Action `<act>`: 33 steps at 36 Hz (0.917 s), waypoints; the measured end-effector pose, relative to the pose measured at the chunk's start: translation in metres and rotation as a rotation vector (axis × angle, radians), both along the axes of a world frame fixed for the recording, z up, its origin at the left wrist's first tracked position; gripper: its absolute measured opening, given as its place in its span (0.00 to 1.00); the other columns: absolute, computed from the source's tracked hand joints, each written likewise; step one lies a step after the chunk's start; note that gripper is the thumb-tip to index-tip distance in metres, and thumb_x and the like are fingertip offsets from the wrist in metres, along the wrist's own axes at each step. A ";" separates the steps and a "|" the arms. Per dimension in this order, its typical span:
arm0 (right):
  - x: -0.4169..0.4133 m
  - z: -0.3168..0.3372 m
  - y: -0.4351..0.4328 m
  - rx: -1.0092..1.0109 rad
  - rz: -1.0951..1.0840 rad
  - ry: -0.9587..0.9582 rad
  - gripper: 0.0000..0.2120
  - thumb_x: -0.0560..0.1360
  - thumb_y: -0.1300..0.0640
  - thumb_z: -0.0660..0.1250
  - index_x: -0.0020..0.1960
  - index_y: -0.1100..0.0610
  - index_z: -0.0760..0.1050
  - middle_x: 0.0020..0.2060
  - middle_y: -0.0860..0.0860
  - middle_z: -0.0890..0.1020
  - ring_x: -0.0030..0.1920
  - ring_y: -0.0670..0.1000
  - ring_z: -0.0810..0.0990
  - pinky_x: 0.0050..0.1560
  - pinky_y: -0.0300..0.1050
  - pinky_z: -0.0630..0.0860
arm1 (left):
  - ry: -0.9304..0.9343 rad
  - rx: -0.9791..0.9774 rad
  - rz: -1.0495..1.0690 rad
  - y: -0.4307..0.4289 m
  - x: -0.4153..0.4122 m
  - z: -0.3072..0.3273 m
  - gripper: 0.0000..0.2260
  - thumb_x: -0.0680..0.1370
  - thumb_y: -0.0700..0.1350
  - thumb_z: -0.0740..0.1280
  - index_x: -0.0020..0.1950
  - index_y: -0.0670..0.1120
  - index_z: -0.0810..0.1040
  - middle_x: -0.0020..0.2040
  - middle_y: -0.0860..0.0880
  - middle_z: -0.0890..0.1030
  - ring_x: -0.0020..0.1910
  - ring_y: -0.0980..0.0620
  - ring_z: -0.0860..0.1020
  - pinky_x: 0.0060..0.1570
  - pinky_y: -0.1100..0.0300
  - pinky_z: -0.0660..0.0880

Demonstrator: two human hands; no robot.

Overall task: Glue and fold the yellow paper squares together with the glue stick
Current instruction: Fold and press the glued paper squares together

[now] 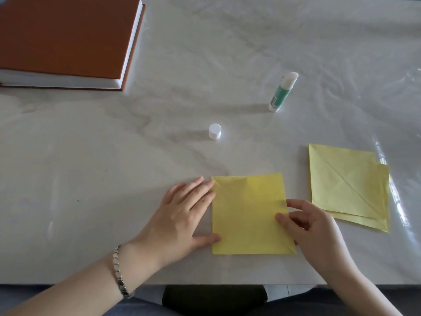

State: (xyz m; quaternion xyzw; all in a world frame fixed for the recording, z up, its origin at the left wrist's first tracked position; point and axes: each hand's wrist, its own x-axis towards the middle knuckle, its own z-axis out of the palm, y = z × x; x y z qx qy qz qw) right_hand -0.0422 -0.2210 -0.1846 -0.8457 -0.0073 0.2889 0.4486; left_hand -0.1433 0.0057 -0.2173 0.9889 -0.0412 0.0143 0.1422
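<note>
1. A bracelet is sitting on the left wrist, over the table's front edge.
2. The left hand is lying flat on the table, fingers straight, fingertips and thumb touching the left edge of the yellow paper square.
3. The right hand is pinching that square's right edge, thumb pressing on top, the other fingers curling at the edge.
4. The yellow paper square is lying flat between both hands, near the table's front.
5. A stack of yellow squares, creased diagonally, is lying just to the right, apart from it.
6. A white cap is standing farther back.
7. The glue stick is standing uncapped beyond, well apart from its cap.
8. A brown book is lying at the far left.
</note>
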 end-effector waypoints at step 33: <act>-0.002 0.001 0.002 -0.043 0.018 -0.022 0.07 0.71 0.54 0.69 0.49 0.48 0.76 0.37 0.45 0.85 0.40 0.49 0.82 0.47 0.52 0.78 | 0.125 -0.076 0.025 0.002 0.001 0.008 0.33 0.69 0.63 0.60 0.65 0.41 0.73 0.68 0.46 0.72 0.69 0.51 0.63 0.68 0.60 0.51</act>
